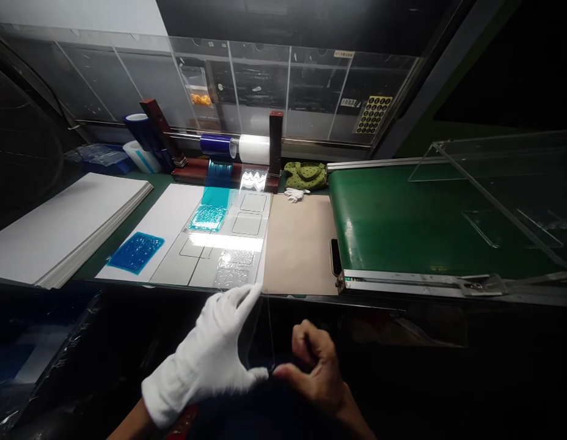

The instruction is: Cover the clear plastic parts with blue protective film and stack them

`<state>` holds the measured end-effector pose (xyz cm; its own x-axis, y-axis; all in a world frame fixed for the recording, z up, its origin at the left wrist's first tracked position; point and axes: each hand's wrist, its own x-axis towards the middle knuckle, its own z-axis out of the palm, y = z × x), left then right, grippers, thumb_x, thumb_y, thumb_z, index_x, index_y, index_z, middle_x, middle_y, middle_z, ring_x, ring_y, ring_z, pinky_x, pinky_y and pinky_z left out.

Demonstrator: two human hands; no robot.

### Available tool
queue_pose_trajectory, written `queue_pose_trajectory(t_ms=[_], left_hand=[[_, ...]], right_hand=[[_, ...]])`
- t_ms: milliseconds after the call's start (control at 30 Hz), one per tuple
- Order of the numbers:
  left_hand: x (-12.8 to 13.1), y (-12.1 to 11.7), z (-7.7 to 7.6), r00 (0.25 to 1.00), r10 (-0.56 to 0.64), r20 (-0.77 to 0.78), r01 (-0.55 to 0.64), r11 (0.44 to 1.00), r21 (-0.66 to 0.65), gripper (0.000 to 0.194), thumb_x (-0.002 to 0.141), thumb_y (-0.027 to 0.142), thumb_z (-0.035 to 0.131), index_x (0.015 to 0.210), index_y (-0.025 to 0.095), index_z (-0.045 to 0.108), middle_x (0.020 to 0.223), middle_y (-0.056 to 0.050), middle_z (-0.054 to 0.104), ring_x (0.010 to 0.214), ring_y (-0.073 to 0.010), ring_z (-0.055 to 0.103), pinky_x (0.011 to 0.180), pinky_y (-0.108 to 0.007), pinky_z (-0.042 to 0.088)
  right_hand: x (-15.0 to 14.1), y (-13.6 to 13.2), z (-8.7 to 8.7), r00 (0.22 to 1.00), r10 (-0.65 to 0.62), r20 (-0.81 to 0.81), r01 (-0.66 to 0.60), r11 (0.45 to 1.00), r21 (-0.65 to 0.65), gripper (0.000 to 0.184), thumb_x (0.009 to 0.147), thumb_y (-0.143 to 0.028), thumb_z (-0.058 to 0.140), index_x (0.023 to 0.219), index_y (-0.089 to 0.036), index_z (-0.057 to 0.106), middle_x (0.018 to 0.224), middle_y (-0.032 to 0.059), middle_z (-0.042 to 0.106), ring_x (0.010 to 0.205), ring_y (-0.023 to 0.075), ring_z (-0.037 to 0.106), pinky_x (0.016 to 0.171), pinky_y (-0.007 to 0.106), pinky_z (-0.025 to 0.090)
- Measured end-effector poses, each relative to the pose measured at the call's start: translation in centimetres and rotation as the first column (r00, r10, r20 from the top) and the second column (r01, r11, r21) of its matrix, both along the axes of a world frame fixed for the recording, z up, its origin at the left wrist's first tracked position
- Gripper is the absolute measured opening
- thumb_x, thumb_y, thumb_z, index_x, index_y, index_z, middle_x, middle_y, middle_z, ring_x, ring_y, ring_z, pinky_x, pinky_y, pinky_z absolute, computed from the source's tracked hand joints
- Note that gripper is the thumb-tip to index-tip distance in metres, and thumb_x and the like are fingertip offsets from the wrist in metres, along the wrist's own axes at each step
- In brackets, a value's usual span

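Head camera view: the left hand [208, 351], in a soft white knit glove, clamps a clear pane [260, 342] (so thin and glassy that mostly its edges show) between fingertips and thumb, just in front of the work table. The bare right hand [318, 366] has curled fingers, its thumb tip at the pane's lower corner; whether it touches or grips there, I cannot tell. Beyond lies a smooth pale sheet [173, 269] with rounded rectangles outlined on it, carrying wrinkled, glossy film; a crinkled blue piece [135, 252] rests at left. Behind, a blue roll [215, 145] and a whitish roll [254, 150] hang on a rod between reddish-brown posts, trailing film forward. To the left is a stack of white sheets [63, 226]; to the right, flat tan board [299, 244], then a smooth green belt [384, 214]. A dark phone [335, 256] is partly hidden beside the belt. Shadow swallows the foreground, and a transparent box [498, 183] is cut off at right.
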<state>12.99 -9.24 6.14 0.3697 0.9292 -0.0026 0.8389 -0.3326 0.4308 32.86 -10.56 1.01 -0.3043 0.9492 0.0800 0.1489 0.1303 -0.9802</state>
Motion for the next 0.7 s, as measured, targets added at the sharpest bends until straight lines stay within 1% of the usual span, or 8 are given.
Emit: queue_pose_trajectory(t_ms=[67,133,233,267,333,433,533,700], left_hand=[[-0.2,-0.2,-0.8,0.993,0.097,-0.061,-0.095,0.995,0.026,0.117,0.047,0.058,0.07,0.144,0.024,0.015,0.135,-0.014,0.039,0.118,-0.0374,0.042,0.097,-0.048,0.038],[-0.2,-0.2,-1.2,0.982,0.15,-0.117,-0.149,0.989,0.016,0.12,0.044,0.056,0.072,0.144,0.023,0.014,0.136,-0.015,0.039,0.118,-0.0375,0.042,0.097,-0.048,0.036],[0.0,0.0,-1.5,0.954,0.235,-0.184,-0.234,0.972,0.025,0.12,0.046,0.057,0.071,0.143,0.018,0.014,0.136,-0.018,0.038,0.12,-0.0376,0.04,0.098,-0.05,0.032],[0.1,0.2,-1.6,0.943,0.263,-0.205,-0.264,0.964,0.024,0.119,0.046,0.056,0.071,0.143,0.017,0.014,0.137,-0.019,0.037,0.122,-0.0375,0.038,0.099,-0.05,0.03],[0.1,0.6,-2.1,0.925,0.3,-0.234,-0.306,0.952,0.01,0.12,0.046,0.055,0.072,0.143,0.014,0.013,0.138,-0.021,0.035,0.126,-0.0373,0.034,0.099,-0.05,0.03],[-0.2,1.3,-3.0,0.888,0.371,-0.271,-0.387,0.922,-0.005,0.121,0.045,0.055,0.072,0.141,0.009,0.014,0.138,-0.024,0.033,0.124,-0.0384,0.035,0.095,-0.049,0.033],[-0.5,2.0,-4.0,0.792,0.52,-0.319,-0.534,0.844,0.049,0.118,0.046,0.054,0.072,0.139,0.004,0.018,0.135,-0.027,0.035,0.116,-0.0403,0.041,0.087,-0.05,0.036],[-1.1,3.2,-4.9,0.708,0.636,-0.306,-0.639,0.762,0.105,0.108,0.055,0.055,0.068,0.138,0.006,0.021,0.134,-0.026,0.038,0.114,-0.0386,0.041,0.083,-0.048,0.036]], right_hand=[[0.3,1.1,-0.8,0.996,-0.087,-0.034,0.087,0.996,-0.013,0.046,0.069,-0.051,0.066,0.063,-0.023,0.03,0.057,-0.0077,0.028,0.049,0.0075,0.026,0.045,0.023,0.024],[0.5,3.4,-2.5,0.993,-0.1,0.056,0.102,0.994,-0.041,0.034,0.076,-0.046,0.06,0.069,-0.022,0.037,0.059,-0.0069,0.034,0.049,0.0081,0.032,0.047,0.022,0.029],[0.2,8.7,-6.2,0.884,-0.103,0.456,0.12,0.993,-0.009,0.014,0.085,-0.029,0.046,0.095,-0.019,0.048,0.07,-0.0025,0.05,0.06,0.0117,0.049,0.06,0.023,0.041],[0.1,10.6,-7.5,0.783,-0.1,0.614,0.118,0.993,0.011,0.018,0.085,-0.021,0.041,0.102,-0.018,0.048,0.079,0.0012,0.055,0.069,0.0136,0.054,0.067,0.025,0.043],[0.0,13.9,-9.5,0.693,-0.102,0.714,0.124,0.992,0.022,0.03,0.082,-0.009,0.037,0.108,-0.013,0.05,0.098,0.0105,0.058,0.085,0.0185,0.057,0.077,0.029,0.043],[0.3,16.7,-10.5,0.638,-0.104,0.763,0.12,0.992,0.035,0.043,0.077,-0.002,0.037,0.119,-0.007,0.048,0.112,0.0188,0.055,0.101,0.0249,0.054,0.085,0.035,0.042],[0.1,15.7,-9.3,0.613,-0.136,0.778,0.066,0.99,0.121,0.056,0.077,-0.008,0.046,0.132,-0.006,0.037,0.127,0.0209,0.047,0.118,0.0285,0.044,0.097,0.039,0.037],[-3.9,8.8,-6.5,0.709,-0.085,0.7,-0.162,0.947,0.279,0.094,0.068,-0.04,0.071,0.143,-0.015,0.02,0.137,0.0173,0.043,0.126,0.0333,0.039,0.1,0.049,0.038]])
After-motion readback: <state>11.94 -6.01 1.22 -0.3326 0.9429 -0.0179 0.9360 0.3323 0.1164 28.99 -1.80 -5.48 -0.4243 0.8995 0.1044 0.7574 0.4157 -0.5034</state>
